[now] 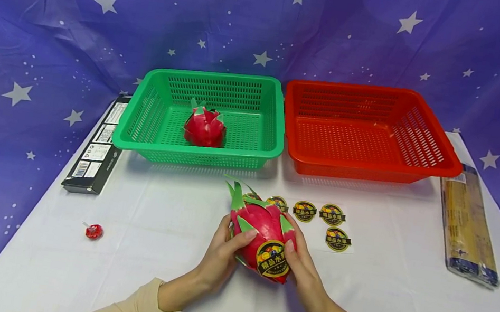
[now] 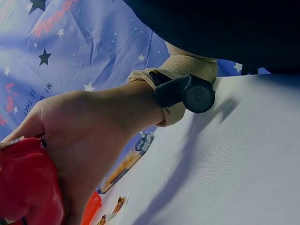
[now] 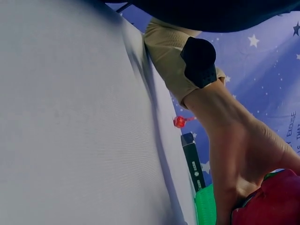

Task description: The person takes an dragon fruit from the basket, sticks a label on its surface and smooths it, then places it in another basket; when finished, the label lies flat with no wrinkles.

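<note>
A pink dragon fruit [image 1: 259,224] with green-tipped scales is held between both hands over the front middle of the table. My left hand [image 1: 222,248] grips its left side, thumb on the upper skin. Round the right side curls my right hand [image 1: 303,270], its thumb at the edge of a round black-and-gold sticker [image 1: 273,259] on the fruit. In the left wrist view the fruit [image 2: 28,187] shows at the lower left against a palm; the right wrist view has it [image 3: 272,201] at the lower right. Behind it lies a sticker sheet [image 1: 347,247], partly hidden.
A green basket [image 1: 197,154] holds another dragon fruit [image 1: 206,128]. Beside it stands a red basket [image 1: 372,172]. A black box [image 1: 96,148] and a red-wrapped candy [image 1: 94,231] lie on the left. At the right is a long brown-and-blue packet [image 1: 468,224].
</note>
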Demonstrator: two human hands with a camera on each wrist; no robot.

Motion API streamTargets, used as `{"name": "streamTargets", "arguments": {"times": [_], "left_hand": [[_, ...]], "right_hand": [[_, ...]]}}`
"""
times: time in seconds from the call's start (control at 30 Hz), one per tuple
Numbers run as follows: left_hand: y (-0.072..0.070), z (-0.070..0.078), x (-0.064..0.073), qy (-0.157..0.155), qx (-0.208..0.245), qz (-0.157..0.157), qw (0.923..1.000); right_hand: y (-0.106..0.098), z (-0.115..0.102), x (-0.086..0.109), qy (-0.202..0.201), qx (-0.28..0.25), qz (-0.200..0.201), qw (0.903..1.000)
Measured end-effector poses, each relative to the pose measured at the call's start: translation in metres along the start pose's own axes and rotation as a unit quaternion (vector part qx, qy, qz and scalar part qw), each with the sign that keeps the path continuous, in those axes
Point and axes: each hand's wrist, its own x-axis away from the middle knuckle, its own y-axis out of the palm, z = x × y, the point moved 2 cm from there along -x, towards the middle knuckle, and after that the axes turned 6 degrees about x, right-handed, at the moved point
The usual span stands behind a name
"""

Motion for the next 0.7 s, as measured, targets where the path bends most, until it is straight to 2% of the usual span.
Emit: {"name": "streamTargets", "arguments": {"times": [0.23,0.37,0.7], "left_hand": [[-0.0003,0.0002,0.0003,-0.006,0.001,0.001,1.0000],[0.0000,0.0001,0.0002,-0.006,0.005,0.003,1.0000],[-0.0003,-0.0030,0.0000,-0.009,0.003,0.016,0.9998]], "right_hand": [[0.0001,0.0008,0.0002,-0.006,-0.038,-0.025,0.9989],[-0.0012,-0.0003,-0.0011,-0.009,-0.041,-0.027,0.9987],[-0.0005,0.0049,-0.0023,0.009,0.010,0.020,0.9997]]}}
